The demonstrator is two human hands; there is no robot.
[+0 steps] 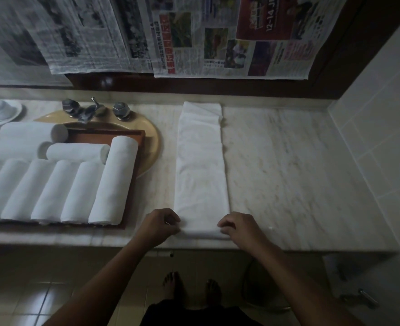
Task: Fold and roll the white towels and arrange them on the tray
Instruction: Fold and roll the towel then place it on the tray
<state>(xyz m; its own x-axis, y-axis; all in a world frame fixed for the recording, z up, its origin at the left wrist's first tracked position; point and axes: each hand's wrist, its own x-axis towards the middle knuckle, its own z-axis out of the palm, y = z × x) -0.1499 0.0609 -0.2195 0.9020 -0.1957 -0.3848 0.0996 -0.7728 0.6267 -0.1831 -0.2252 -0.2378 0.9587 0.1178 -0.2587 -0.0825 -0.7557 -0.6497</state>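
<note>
The folded towel [201, 165] lies in a long strip on the counter [288, 161], just right of the tray [104, 132] of rolls [109, 184]. The left hand [160, 223] and right hand [239, 225] pinch its near end, fingers curled on the first turn. Roll it away tight and even, I'd say, both edges kept square so it won't cone.

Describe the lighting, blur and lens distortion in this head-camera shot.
Head view: dim overall, brightest on the rolled towels at left, darkening towards the corners. Head view: the left hand and right hand gripping the folded towel are slightly motion-blurred, and the newspapers look soft. Head view: the wide lens bows the counter edge.
</note>
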